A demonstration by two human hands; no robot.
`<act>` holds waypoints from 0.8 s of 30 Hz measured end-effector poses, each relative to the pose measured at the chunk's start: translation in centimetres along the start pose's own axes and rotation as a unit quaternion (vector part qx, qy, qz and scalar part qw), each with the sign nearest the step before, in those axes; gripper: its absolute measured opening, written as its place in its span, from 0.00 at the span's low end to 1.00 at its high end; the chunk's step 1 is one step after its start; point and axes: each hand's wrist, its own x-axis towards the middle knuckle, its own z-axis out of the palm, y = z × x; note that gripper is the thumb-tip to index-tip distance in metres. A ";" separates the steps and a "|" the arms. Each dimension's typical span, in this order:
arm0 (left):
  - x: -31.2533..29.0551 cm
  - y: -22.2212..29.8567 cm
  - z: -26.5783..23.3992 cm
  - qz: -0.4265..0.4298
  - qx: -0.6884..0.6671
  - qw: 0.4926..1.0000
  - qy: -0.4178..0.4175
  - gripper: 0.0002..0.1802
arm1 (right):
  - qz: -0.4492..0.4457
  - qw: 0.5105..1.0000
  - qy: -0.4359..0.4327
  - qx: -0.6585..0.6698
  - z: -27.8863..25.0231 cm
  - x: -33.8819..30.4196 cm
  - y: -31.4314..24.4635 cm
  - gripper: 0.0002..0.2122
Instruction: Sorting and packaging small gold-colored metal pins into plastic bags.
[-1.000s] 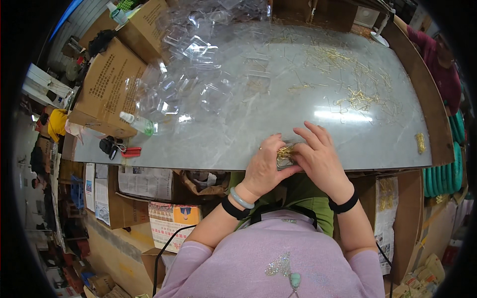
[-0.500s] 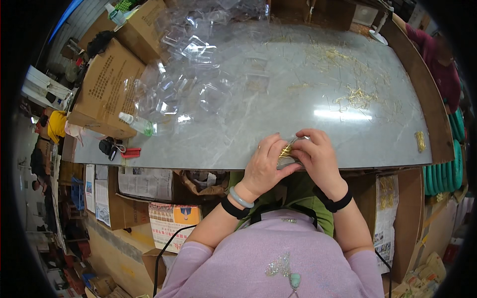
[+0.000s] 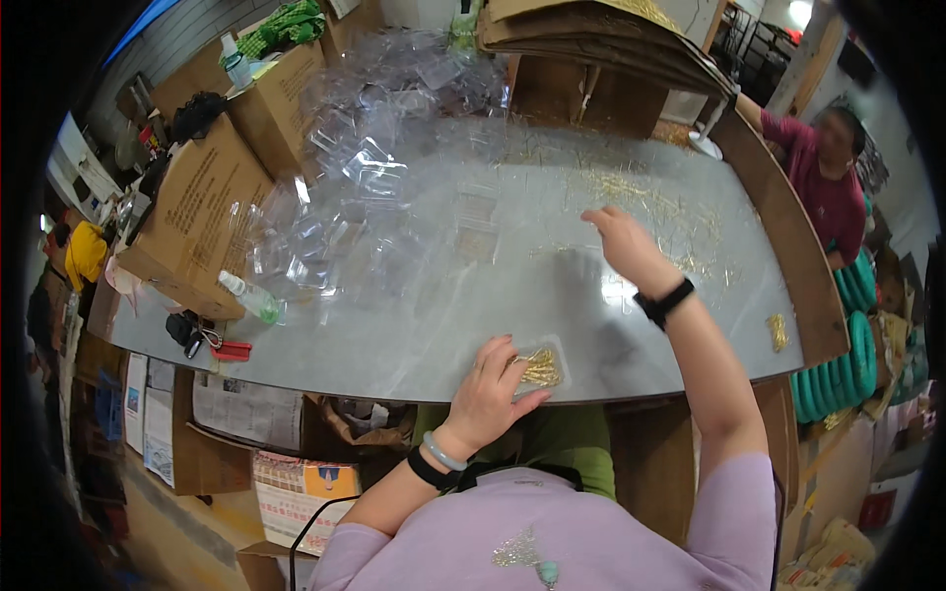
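Near the table's front edge stands a clear plastic box point(image 3: 558, 362) with a bundle of gold-coloured metal pins point(image 3: 538, 368) in it. My left hand point(image 3: 483, 392) grips the box's left side, with the thumb along the near edge and the fingers on the far side. Part of the box is hidden under that hand. My right hand point(image 3: 629, 246) is stretched out over the middle of the table, its fingers pointing left and loosely extended; I see nothing in them. Beyond it lie scattered gold-coloured pins point(image 3: 641, 189). To its left are clear plastic pieces point(image 3: 478, 241) lying flat.
A heap of clear plastic boxes point(image 3: 365, 167) covers the table's far left, beside cardboard boxes point(image 3: 197, 212). A spray bottle point(image 3: 251, 297) and a red-handled item point(image 3: 232, 352) lie at left. Another pin bundle point(image 3: 778, 333) sits at right. A person point(image 3: 828, 177) is beyond the right-hand board.
My right hand has left the box and moved forward over the table. My left hand has stayed with the box, whose pins now show. The view has tilted up.
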 end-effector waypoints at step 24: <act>1.6 -2.3 -3.1 -0.126 0.035 0.991 0.001 0.31 | 0.062 0.984 -0.155 -0.055 -1.4 -16.4 -3.6 0.35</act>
